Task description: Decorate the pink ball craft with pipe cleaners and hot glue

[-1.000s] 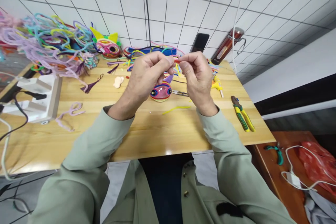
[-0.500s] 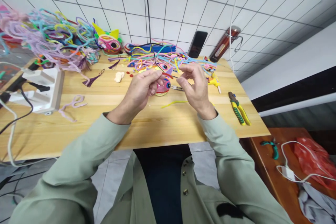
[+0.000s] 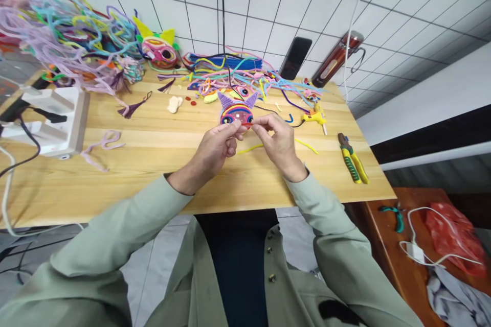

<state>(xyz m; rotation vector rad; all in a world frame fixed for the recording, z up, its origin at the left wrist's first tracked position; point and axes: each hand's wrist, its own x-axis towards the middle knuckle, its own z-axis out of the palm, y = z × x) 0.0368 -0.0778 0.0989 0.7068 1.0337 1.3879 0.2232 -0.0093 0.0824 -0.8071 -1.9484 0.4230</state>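
Between my two hands is a short red pipe cleaner piece (image 3: 246, 123). My left hand (image 3: 220, 145) pinches one end of it, and the fingertips of my right hand (image 3: 276, 144) close on the other end. Just behind the fingers lies a colourful animal head (image 3: 235, 107) with purple ears and round blue-black eyes; my fingers cover its lower part. A yellow pipe cleaner (image 3: 306, 145) runs on the table beneath my right hand, partly hidden by it.
Tangled pipe cleaners (image 3: 80, 46) and a second animal head (image 3: 159, 51) fill the back left. A yellow glue gun (image 3: 316, 116) and pliers (image 3: 351, 159) lie at right. Against the wall lean a phone (image 3: 295, 57) and a flask (image 3: 337, 59). A power strip (image 3: 71, 122) stands at left.
My right hand has come down and left, and its fingers now meet the red piece. My left hand has lowered slightly. The purple-eared head now shows more fully.
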